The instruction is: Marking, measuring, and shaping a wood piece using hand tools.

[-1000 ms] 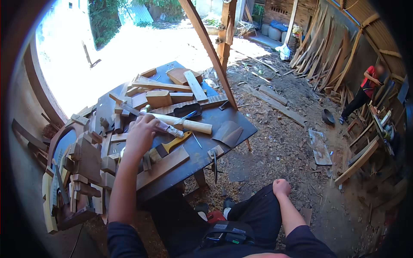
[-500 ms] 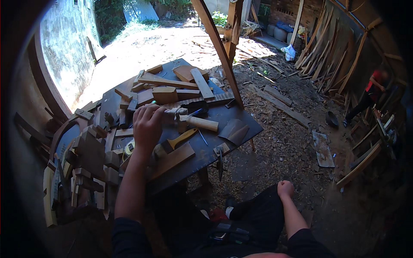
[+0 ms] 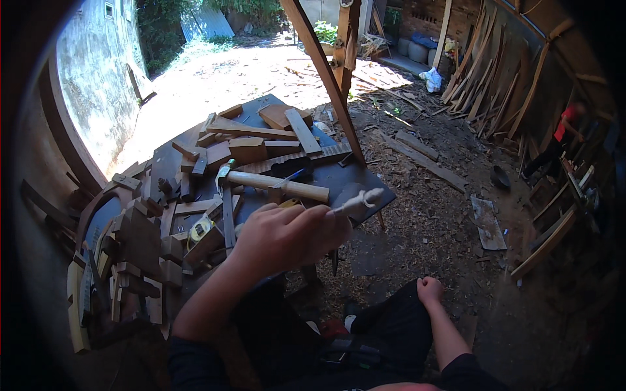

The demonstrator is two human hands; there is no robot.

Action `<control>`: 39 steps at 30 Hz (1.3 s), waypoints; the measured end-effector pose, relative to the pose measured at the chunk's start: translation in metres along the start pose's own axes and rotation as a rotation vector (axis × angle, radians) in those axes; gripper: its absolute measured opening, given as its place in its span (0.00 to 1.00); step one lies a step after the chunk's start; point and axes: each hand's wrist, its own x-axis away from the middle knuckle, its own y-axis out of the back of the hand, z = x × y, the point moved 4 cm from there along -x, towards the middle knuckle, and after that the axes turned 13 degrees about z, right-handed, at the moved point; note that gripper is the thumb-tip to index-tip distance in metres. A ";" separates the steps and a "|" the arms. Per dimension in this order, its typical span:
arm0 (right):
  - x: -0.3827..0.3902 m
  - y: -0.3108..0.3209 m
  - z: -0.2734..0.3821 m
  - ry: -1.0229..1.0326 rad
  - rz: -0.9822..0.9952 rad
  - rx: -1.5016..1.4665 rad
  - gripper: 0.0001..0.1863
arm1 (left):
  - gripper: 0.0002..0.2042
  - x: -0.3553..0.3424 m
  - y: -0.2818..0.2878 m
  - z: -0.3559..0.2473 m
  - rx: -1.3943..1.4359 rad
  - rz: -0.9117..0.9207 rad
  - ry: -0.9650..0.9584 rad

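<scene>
In the head view, a pale twisted piece (image 3: 358,201) is held out over the right-hand part of the dark worktable (image 3: 377,180), its uncovered end pointed toward two o'clock from the left hand (image 3: 293,234) and finished in a small curl. Its long axis is set on a slant, from about eight o'clock to two o'clock; the lower part is hidden by the grip, so its full length cannot be told. The left hand is turned with its back toward the camera, and its fingers are curled firmly around the piece, with the tip left jutting past the knuckles. The right hand (image 3: 430,290) is found at about four o'clock from the left, curled into a loose fist and rested on the knee of the dark trousers (image 3: 394,313); whether anything is enclosed in it cannot be told. On the table, at about eleven o'clock from the left hand, a hammer (image 3: 255,180) is laid with its head toward ten o'clock and its wooden handle run out toward four. A yellow tape measure (image 3: 201,228) is seen at nine o'clock, near the forearm. Beyond the hammer, toward eleven o'clock, wooden blocks (image 3: 247,150) are heaped. At about two o'clock, well apart from the table, a person in a red top (image 3: 565,127) is seen standing.
</scene>
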 end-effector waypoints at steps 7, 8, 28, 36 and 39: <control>0.083 0.031 0.123 0.532 0.852 -0.981 0.17 | 0.22 0.036 -0.083 -0.096 0.059 0.621 -0.275; 0.099 0.050 0.145 0.583 0.973 -0.988 0.19 | 0.22 0.037 -0.094 -0.101 0.067 0.619 -0.275; 0.112 0.109 0.200 0.646 0.705 -0.626 0.11 | 0.21 0.057 -0.156 -0.081 0.908 1.112 0.208; 0.104 0.112 0.189 0.447 0.600 -0.874 0.11 | 0.20 0.060 -0.159 -0.077 0.888 0.912 0.121; 0.104 0.109 0.185 0.438 0.560 -0.927 0.11 | 0.21 0.064 -0.162 -0.077 0.890 0.911 0.140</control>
